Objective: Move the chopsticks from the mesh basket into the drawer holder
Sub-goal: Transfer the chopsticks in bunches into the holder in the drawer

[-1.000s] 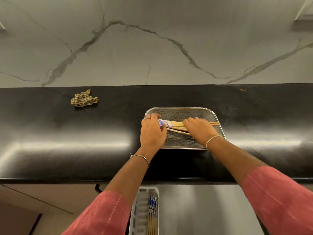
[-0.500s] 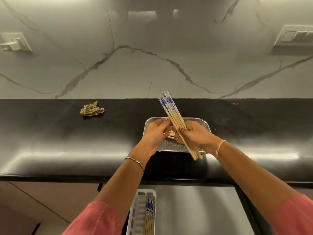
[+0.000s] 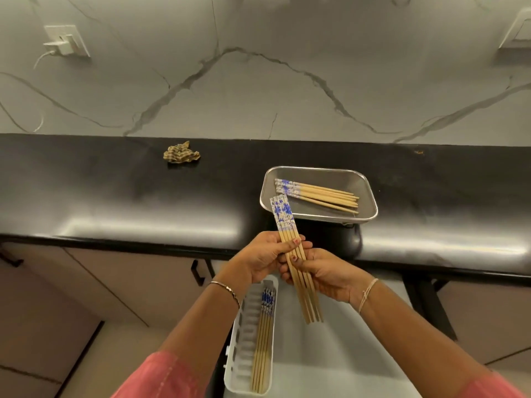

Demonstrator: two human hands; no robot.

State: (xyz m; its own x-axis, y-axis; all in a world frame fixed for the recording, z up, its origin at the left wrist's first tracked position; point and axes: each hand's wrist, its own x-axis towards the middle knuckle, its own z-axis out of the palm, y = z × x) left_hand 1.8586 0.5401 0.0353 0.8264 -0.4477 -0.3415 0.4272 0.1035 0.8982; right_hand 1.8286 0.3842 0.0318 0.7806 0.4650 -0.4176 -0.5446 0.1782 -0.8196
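Observation:
A bundle of bamboo chopsticks (image 3: 290, 242) with blue-and-white patterned tops is held in front of the counter edge. My left hand (image 3: 265, 258) grips it near the middle. My right hand (image 3: 319, 272) grips it just below, thumb across the sticks. Behind the bundle, the metal mesh basket (image 3: 365, 191) sits on the black counter with several more chopsticks (image 3: 316, 193) lying flat inside. Below my hands, the white drawer holder (image 3: 244, 340) lies in the open drawer with several chopsticks (image 3: 264, 334) resting in its right slot.
A crumpled checked cloth (image 3: 180, 153) lies on the black counter (image 3: 129, 202) at the back left. A wall socket with a plugged charger (image 3: 64, 41) sits on the marble backsplash. Cabinet fronts with a black handle (image 3: 198, 272) stand below the counter.
Both hands lifted a bundle of chopsticks out of the mesh basket and drew it back toward me, past the counter edge and above the drawer. Several chopsticks stayed in the basket.

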